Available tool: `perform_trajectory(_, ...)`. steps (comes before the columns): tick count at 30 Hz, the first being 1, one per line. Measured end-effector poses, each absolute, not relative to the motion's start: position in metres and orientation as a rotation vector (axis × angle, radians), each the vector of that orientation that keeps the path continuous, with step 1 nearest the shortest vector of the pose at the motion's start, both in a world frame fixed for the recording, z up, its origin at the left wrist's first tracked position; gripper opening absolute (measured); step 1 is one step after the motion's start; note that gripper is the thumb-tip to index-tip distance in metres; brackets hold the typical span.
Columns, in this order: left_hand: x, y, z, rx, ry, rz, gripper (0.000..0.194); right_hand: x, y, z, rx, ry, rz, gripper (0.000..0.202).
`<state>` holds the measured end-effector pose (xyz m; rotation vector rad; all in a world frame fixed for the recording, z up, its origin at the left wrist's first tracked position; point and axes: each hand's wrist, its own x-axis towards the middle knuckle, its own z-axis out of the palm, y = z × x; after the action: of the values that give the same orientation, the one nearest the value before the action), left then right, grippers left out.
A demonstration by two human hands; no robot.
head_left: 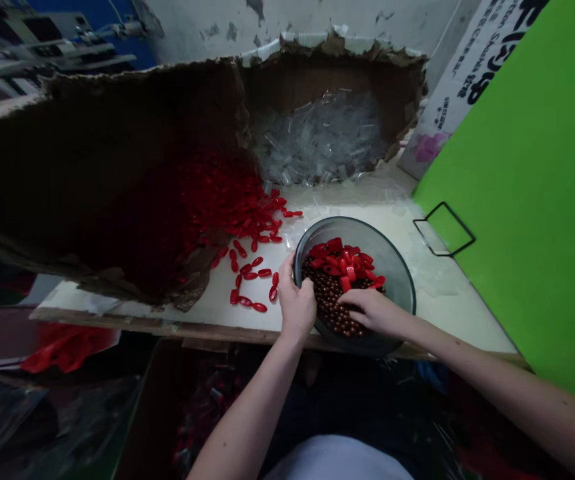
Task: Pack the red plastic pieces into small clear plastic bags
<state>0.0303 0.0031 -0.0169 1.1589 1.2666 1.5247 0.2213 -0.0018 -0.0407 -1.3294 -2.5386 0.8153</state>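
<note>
A grey bowl [401, 273] stands at the front edge of the white table, holding small round brown balls [328, 299] and a heap of red plastic pieces [345, 259] on top of them. My left hand [297, 300] is closed on the bowl's left rim. Inside the bowl, my right hand [367, 310] reaches into the brown balls with its fingers bent; whether it pinches a ball is hidden. Loose red pieces [259, 307] lie on the table left of the bowl.
Behind the bowl, a torn cardboard box [245, 100] holds a large red pile [217, 193] and clear plastic tubes [317, 137]. A green panel [527, 187] with a black wire handle [473, 239] leans at the right. The white table's front edge [167, 325] has bare wood.
</note>
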Motion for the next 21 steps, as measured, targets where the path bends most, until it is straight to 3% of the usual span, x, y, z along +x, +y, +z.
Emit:
perform_trajectory(5,0.013,0.007,-0.038,1.153,1.373,1.494,0.056,0.222,-0.001,-0.034,-1.260,-2.105,1.241,0.019)
perform_trajectory(12,-0.010,0.025,-0.068,1.181,1.498,1.383,0.052,0.212,0.001,-0.014,-1.105,-1.609,1.518,0.026)
perform_trajectory(18,-0.008,0.019,-0.047,1.402,1.642,1.400,0.054,0.212,0.005,-0.007,-1.051,-1.450,1.471,0.030)
perform_trajectory(21,0.003,0.006,-0.025,1.558,1.406,1.394,0.053,0.211,0.004,0.000,-1.049,-1.469,1.413,0.031)
